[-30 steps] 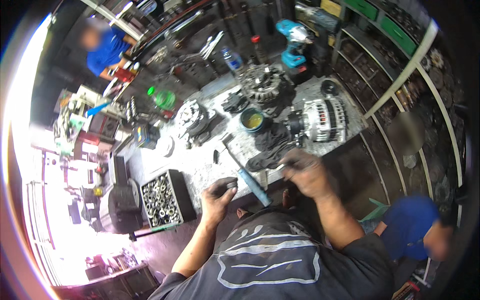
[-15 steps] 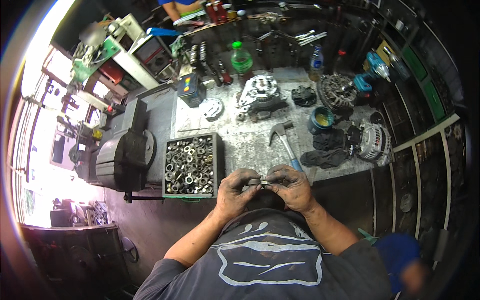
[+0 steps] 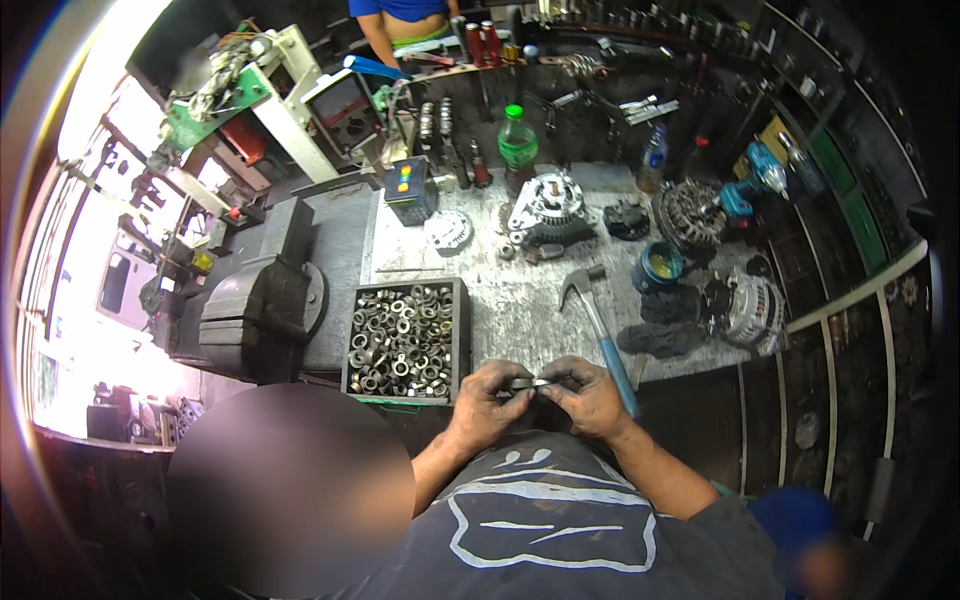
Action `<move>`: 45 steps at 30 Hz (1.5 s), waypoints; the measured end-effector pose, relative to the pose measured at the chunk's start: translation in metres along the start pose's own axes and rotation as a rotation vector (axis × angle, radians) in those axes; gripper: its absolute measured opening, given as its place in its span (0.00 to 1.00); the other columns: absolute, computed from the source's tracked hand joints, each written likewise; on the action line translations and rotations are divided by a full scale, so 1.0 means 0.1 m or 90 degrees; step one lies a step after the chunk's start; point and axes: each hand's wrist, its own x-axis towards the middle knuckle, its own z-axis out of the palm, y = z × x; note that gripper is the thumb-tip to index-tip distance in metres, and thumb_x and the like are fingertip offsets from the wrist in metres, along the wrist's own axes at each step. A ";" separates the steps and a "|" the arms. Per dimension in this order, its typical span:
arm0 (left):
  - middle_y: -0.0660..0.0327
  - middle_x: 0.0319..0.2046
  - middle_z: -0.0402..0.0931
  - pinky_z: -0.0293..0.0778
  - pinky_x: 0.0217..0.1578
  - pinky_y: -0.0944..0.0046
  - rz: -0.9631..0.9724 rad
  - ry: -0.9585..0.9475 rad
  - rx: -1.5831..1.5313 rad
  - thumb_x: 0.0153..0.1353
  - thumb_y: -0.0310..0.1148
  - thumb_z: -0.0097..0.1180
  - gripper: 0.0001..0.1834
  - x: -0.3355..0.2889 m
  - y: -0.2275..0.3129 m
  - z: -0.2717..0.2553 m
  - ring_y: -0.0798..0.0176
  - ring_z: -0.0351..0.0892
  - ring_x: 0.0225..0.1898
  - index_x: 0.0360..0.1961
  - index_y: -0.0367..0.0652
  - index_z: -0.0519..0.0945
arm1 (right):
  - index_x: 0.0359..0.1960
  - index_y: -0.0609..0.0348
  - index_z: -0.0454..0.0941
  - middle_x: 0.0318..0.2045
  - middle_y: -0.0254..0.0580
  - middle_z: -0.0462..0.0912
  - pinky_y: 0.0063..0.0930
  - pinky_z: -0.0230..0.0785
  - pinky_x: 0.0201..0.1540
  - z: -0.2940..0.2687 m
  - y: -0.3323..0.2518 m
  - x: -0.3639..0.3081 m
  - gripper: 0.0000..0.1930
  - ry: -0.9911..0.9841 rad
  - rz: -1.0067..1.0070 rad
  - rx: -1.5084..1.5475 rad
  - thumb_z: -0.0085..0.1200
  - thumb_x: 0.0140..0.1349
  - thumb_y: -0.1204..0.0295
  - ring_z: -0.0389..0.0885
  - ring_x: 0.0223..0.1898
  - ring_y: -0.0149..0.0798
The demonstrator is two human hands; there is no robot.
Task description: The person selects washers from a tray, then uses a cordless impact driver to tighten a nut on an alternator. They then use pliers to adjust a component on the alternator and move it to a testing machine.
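My left hand (image 3: 485, 408) and my right hand (image 3: 592, 402) meet in front of my chest, just off the bench's near edge. Pinched in the left fingers is a small dark metal ring (image 3: 521, 383). The right thumb and forefinger grip a shiny small metal ring (image 3: 541, 382), close beside the first; whether the two touch I cannot tell. Fingers cover most of both. Left of my hands stands an open-topped box (image 3: 463, 345) full of loose metal rings (image 3: 400, 340). To the right, a claw hammer (image 3: 615, 370) lies with its blue handle toward me.
A bench vise (image 3: 255, 315) stands at the left. Farther back are an alternator (image 3: 550, 208), a dark box (image 3: 409, 195), a green-capped bottle (image 3: 516, 145) and a blue cordless drill (image 3: 755, 180). A dark cloth (image 3: 660, 338) lies right of the hammer. A person (image 3: 405, 25) is beyond the bench.
The view has shifted, so the bench sits lower and farther right in the picture. Both hands stay together with the rings between their fingers. A blurred round shape now covers the lower left.
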 end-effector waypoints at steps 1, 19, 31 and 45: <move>0.53 0.40 0.87 0.82 0.44 0.58 -0.081 -0.028 -0.028 0.60 0.25 0.73 0.11 -0.03 -0.03 0.03 0.55 0.88 0.41 0.43 0.37 0.87 | 0.50 0.66 0.85 0.43 0.40 0.88 0.27 0.81 0.51 -0.02 0.04 -0.01 0.09 0.007 0.046 -0.039 0.65 0.70 0.79 0.86 0.45 0.32; 0.59 0.43 0.88 0.83 0.46 0.65 -0.234 0.374 -0.099 0.64 0.25 0.69 0.21 -0.94 -0.64 -0.75 0.70 0.86 0.44 0.58 0.35 0.83 | 0.54 0.63 0.80 0.29 0.38 0.83 0.30 0.75 0.34 0.17 0.34 0.80 0.20 -0.102 0.353 0.042 0.69 0.67 0.65 0.81 0.30 0.33; 0.55 0.37 0.90 0.84 0.42 0.61 -0.185 0.339 0.003 0.59 0.29 0.75 0.21 -0.90 -0.99 -1.56 0.63 0.91 0.37 0.52 0.35 0.84 | 0.48 0.57 0.88 0.40 0.59 0.89 0.53 0.83 0.47 1.34 0.41 2.14 0.13 -0.211 -0.043 -0.899 0.57 0.68 0.67 0.90 0.43 0.60; 0.54 0.41 0.89 0.85 0.33 0.68 -0.204 0.272 -0.022 0.59 0.21 0.73 0.22 -0.63 -1.25 -1.78 0.70 0.87 0.36 0.55 0.31 0.83 | 0.53 0.63 0.81 0.47 0.62 0.83 0.49 0.79 0.56 0.35 1.12 1.15 0.21 0.075 0.094 -0.712 0.69 0.58 0.73 0.83 0.52 0.65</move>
